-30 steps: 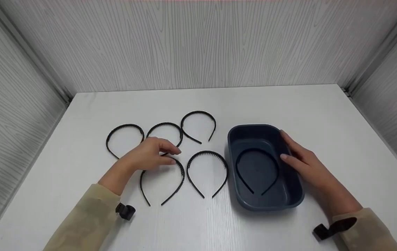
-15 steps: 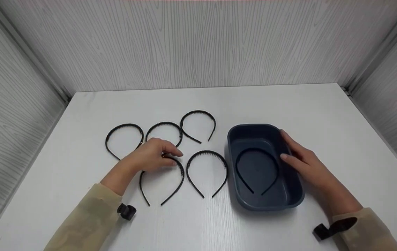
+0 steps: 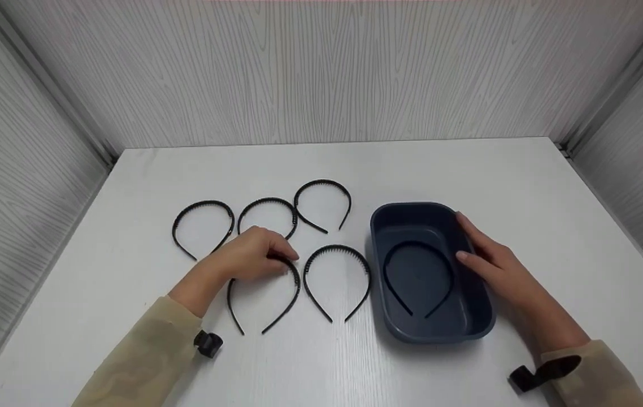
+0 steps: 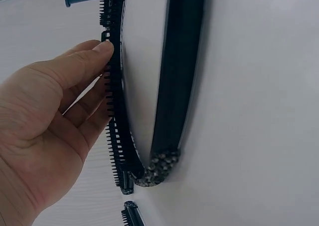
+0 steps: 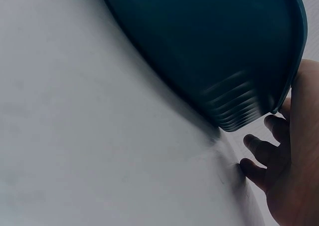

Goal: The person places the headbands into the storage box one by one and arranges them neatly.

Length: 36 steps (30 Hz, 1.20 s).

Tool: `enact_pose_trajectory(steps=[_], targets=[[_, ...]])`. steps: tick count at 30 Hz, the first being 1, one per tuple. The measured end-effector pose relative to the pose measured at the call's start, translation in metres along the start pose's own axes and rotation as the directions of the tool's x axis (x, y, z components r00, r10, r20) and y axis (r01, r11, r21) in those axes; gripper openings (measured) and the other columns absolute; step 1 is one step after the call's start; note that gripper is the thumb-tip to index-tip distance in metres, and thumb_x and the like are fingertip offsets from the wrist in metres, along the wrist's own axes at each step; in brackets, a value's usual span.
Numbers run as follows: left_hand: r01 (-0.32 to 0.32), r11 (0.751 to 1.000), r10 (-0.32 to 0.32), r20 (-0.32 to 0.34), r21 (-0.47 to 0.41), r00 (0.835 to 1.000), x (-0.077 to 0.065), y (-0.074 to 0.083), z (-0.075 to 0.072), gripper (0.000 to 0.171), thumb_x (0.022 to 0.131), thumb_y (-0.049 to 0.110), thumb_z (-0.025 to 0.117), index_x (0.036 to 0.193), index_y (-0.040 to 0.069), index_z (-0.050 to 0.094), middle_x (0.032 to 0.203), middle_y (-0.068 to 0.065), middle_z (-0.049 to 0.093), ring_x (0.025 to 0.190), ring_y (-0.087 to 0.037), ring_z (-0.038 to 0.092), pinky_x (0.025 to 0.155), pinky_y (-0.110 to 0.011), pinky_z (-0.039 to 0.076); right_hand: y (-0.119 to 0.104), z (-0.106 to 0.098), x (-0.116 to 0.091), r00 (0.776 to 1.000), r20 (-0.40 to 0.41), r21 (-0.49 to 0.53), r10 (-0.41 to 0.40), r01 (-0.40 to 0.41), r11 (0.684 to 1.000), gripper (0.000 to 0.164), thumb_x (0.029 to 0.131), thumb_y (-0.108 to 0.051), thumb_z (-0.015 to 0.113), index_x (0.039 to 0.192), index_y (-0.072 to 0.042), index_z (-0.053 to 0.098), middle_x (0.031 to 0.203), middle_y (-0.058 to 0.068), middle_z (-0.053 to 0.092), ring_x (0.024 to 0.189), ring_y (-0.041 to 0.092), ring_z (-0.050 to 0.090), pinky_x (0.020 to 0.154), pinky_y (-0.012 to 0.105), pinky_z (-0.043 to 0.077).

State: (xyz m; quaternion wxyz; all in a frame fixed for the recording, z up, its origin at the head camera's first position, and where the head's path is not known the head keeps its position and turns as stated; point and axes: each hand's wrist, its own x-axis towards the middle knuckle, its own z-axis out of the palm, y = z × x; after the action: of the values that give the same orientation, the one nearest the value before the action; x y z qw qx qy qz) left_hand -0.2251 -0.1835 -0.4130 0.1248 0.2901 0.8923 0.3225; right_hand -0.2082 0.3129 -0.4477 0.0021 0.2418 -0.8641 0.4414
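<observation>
In the head view my left hand (image 3: pixel 251 254) pinches the top arc of a black toothed headband (image 3: pixel 298 285), which lies on the white table with its ends toward me. The left wrist view shows the thumb on the headband's toothed edge (image 4: pixel 117 136), the other fingers partly hidden behind it. My right hand (image 3: pixel 494 268) holds the right rim of a dark blue plastic bin (image 3: pixel 475 308), thumb over the inner side, fingers outside. Another black headband (image 3: pixel 450 277) lies inside the bin. From the right wrist, the lower fingers (image 5: pixel 259 150) are spread beside the bin's outer wall.
More black headbands lie around the left hand: one at far left (image 3: pixel 175 226), one behind the hand (image 3: pixel 266 199), one at the back (image 3: pixel 322 181), one beside the bin (image 3: pixel 337 247). Pale wood-grain panels (image 3: pixel 321 73) border the table at back and sides.
The left thumb and fingers have closed together on the headband's top arc, with the hand shifting slightly right. My right hand and the bin have stayed in place.
</observation>
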Motion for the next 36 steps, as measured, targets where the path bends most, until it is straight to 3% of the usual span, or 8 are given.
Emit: enact_pose_trajectory(steps=[15,24,36], targets=[[-0.041,0.997,0.041,0.004,0.061,0.999,0.0017,0.0012,0.0024,0.019,0.093,0.000,0.078,0.108,0.010,0.085,0.111,-0.002,0.078,0.113,-0.025,0.070,0.102,-0.044,0.054,-0.0004,0.0000,-0.0006,1.000,-0.005,-0.022,0.025,-0.025,0.999,0.067,0.112,-0.021,0.056,0.170,-0.030,0.025,0.174,-0.004,0.024,0.158,0.009,0.021,0.117,0.010,0.021],[-0.089,0.991,0.089,0.003,0.096,0.996,0.0044,0.0019,0.0047,0.018,0.093,-0.002,0.076,0.104,0.009,0.085,0.107,-0.001,0.078,0.109,-0.023,0.072,0.099,-0.041,0.056,-0.0012,0.0002,-0.0006,1.000,0.001,-0.002,0.021,-0.021,1.000,0.067,0.112,-0.021,0.056,0.170,-0.031,0.024,0.174,-0.004,0.024,0.159,0.013,0.021,0.117,0.010,0.021],[-0.098,0.991,0.098,0.002,0.096,0.995,0.0060,0.0010,0.0053,0.018,0.094,-0.003,0.076,0.101,0.010,0.086,0.104,0.001,0.078,0.105,-0.021,0.072,0.096,-0.039,0.057,-0.0018,-0.0001,-0.0005,1.000,0.001,0.019,0.017,-0.017,1.000,0.067,0.112,-0.019,0.055,0.170,-0.031,0.024,0.174,-0.005,0.024,0.159,0.015,0.021,0.118,0.010,0.021]])
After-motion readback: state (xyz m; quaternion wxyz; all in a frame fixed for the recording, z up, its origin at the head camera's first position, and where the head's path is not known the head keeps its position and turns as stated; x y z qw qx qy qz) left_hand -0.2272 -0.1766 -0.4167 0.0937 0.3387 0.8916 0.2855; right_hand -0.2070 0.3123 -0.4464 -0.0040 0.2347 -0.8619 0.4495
